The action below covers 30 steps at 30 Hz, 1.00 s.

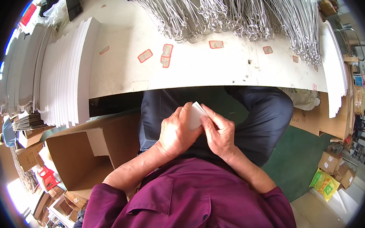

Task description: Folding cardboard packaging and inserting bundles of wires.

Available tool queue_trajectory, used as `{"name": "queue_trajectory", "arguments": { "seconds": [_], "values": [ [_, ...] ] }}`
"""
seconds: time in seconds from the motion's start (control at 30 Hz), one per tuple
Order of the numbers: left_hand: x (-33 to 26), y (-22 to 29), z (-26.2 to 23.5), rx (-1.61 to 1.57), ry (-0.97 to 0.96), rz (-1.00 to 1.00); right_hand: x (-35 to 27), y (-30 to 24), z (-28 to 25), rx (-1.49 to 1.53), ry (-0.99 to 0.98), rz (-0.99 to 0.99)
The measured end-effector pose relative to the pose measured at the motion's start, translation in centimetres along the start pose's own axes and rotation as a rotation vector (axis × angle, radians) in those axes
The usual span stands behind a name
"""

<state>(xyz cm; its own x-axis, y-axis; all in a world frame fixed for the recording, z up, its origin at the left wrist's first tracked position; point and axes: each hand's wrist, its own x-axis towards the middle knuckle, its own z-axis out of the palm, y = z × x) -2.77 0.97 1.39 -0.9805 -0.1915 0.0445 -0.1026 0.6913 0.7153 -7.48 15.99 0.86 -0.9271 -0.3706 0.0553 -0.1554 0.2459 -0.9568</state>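
Note:
Over my lap, my left hand (177, 131) and my right hand (219, 132) together hold a small white card (196, 114). The left hand's fingers curl around its left side; the right hand's thumb and fingers pinch its right edge. The card is mostly hidden between the fingers. I sit at a white table (192, 69), whose front edge runs just beyond my hands.
A heap of metal wire loops (235, 14) lies at the table's far side. Stacks of white flat sheets (66, 72) stand at the left. An open cardboard box (83, 154) sits by my left knee. Small cartons and yellow-green packets (325, 184) lie at the right on the floor.

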Motion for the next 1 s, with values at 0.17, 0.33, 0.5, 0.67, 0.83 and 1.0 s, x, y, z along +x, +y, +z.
{"name": "queue_trajectory", "arguments": {
  "seconds": [0.17,0.33,0.5,0.67,0.83,1.0],
  "values": [
    [0.0,-0.6,0.2,0.063,0.029,0.041,0.0,0.3,0.4,-0.048,0.015,-0.108],
    [-0.3,-0.2,0.7,0.012,-0.014,0.078,0.4,0.7,-0.1,0.054,-0.089,-0.078],
    [-0.7,-1.1,1.1,-0.004,-0.006,0.138,-0.6,0.5,0.7,0.001,-0.101,-0.015],
    [0.0,-0.8,0.8,-0.011,-0.028,0.106,-0.1,0.7,0.7,-0.028,-0.037,-0.071],
    [-0.7,-1.3,1.0,0.011,-0.003,0.086,0.2,0.6,0.3,-0.088,-0.172,-0.029],
    [0.7,-0.4,-1.1,-0.041,0.042,0.143,2.5,-1.0,0.2,0.025,-0.115,-0.103]
  ]
}}
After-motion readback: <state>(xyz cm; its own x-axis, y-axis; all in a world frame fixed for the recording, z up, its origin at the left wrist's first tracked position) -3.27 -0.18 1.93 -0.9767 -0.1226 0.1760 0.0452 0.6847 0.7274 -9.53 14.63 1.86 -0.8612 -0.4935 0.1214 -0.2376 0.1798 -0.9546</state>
